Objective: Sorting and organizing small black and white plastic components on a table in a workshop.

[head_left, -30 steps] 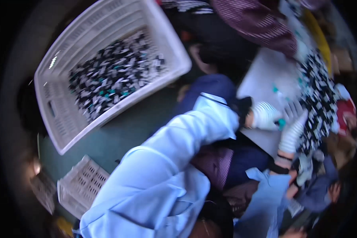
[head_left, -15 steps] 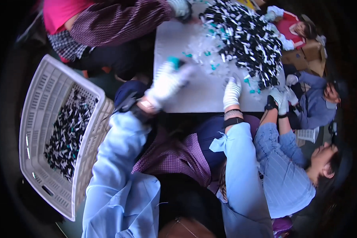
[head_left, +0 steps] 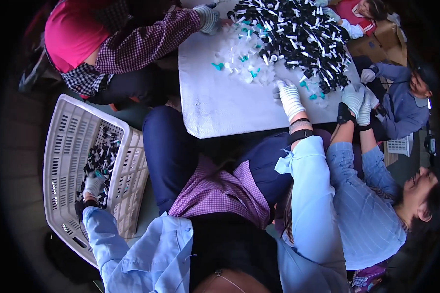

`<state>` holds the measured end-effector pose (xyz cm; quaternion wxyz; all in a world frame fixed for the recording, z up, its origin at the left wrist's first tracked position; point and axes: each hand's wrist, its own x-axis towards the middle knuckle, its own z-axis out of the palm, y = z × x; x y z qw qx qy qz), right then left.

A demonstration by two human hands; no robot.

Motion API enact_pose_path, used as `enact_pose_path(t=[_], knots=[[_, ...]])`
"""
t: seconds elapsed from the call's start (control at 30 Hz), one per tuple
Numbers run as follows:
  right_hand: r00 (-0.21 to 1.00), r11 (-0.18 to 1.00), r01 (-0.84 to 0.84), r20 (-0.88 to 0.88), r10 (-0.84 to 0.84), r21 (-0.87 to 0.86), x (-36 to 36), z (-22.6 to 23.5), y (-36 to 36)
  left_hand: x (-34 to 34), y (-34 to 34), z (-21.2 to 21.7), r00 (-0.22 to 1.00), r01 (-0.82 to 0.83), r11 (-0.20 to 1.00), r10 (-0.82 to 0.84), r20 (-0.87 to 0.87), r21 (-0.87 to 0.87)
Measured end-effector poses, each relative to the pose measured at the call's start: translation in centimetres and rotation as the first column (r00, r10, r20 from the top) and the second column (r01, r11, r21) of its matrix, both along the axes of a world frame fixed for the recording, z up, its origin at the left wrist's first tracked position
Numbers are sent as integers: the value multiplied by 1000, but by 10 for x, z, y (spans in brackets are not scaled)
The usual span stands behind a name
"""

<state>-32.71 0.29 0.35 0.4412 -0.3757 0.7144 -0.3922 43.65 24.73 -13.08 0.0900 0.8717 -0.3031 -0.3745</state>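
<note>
My left hand (head_left: 94, 185), in a white striped glove, reaches down into the white plastic crate (head_left: 134, 168) at the left. A teal piece (head_left: 99, 173) lies at its fingertips, among small black-and-white plastic pieces (head_left: 105, 149). Whether the fingers grip anything there is too small to make out. On the white table (head_left: 215, 110) rests my right hand (head_left: 289, 100), gloved the same way, its fingers stretched out beside a scatter of clear pieces (head_left: 264, 75). Nothing shows in it. Beyond it spreads a big heap of black pieces with white stems (head_left: 298, 36).
A gloved co-worker's hand (head_left: 208, 18) touches the table at the far left. Close on my right, another person's gloved hands (head_left: 354, 102) are at the table edge. More people sit along the right side, with a cardboard box (head_left: 376, 44) behind them.
My left hand has swung from above the table, where it carried teal and dark pieces, down left into the crate. My right hand stays at the near side of the pile.
</note>
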Motion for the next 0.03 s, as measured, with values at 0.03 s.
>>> enact_pose_path(t=[0.03], knots=[[996, 999, 45, 80, -45, 2, -2, -1, 2, 1, 1, -6, 1000, 2, 1000, -2, -5, 2]])
